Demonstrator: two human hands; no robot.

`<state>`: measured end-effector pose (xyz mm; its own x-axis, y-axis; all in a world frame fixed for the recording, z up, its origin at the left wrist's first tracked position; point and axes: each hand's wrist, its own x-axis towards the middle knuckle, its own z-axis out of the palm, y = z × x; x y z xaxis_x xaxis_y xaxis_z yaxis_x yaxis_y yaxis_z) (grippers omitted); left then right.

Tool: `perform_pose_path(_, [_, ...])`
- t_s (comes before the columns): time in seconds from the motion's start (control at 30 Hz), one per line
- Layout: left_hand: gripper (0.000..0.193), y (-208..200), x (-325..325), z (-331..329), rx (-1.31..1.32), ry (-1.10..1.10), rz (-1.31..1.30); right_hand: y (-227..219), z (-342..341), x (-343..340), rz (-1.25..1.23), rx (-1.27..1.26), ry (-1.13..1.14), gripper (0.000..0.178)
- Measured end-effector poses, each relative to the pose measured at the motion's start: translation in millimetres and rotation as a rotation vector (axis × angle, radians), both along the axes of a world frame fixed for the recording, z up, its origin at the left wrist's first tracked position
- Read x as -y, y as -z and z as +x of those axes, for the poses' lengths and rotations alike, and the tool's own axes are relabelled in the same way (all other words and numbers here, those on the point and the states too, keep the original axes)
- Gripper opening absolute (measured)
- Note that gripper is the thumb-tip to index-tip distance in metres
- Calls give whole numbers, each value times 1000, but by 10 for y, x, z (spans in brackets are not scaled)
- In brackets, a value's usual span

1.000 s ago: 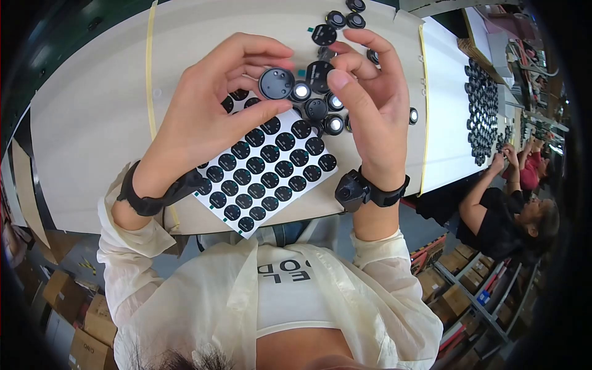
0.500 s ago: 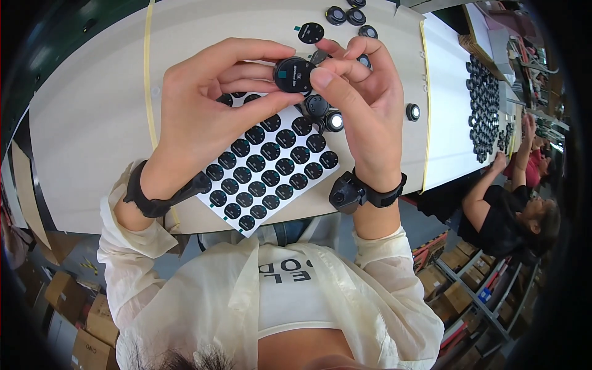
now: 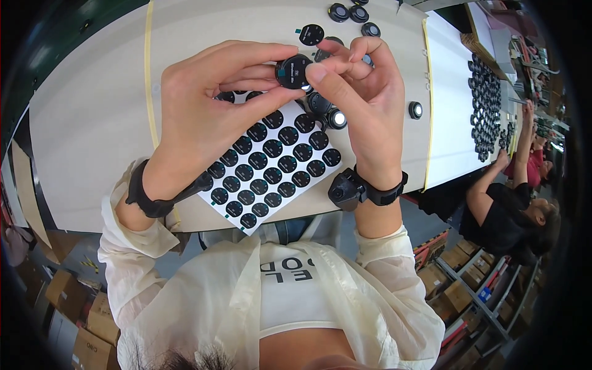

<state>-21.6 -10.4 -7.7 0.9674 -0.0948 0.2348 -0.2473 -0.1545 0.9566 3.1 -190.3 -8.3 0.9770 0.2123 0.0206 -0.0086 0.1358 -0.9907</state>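
A round black device [image 3: 292, 71] with a black label face and a small green tab is between my hands. My left hand [image 3: 213, 92] grips its left side, thumb below and fingers above and behind. My right hand [image 3: 364, 92] has its thumb on the disc's right edge; the other fingers are curled, partly hidden behind the thumb. By the tip of a right finger is a round black sticker [image 3: 311, 34] with a green tab, seemingly resting against it. Below my hands lies a white sheet [image 3: 250, 227] with rows of similar round black stickers.
More black discs lie behind my right hand, including a disc with a white centre [image 3: 337, 119]. Several discs [image 3: 338, 12] sit at the far edge, and one disc [image 3: 415, 110] at right. Rows of discs [image 3: 484, 105] cover the white surface near a co-worker [image 3: 502, 203] in black.
The held disc has turned and tilted slightly and shifted a little left and away. The right thumb has slid slightly left along its edge. The view has moved slightly.
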Motion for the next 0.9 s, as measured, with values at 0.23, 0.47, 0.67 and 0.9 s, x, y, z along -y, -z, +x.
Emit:
perform_pose_path(0.23, [35, 44, -19, 9, 24, -20, 42, 65, 44, -2, -153, 96, -14, 36])
perform_pose_path(0.47, [25, 117, -52, 64, -106, 38, -247, 142, 52, 4, -247, 200, 65, 40])
perform_pose_path(0.67, [20, 148, -108, 95, -119, 52, -280, 67, 59, 22, -567, 300, 190, 46])
perform_pose_path(0.9, [21, 35, -380, 414, 2, 86, 146, 140, 115, 52, -228, 277, 165, 45])
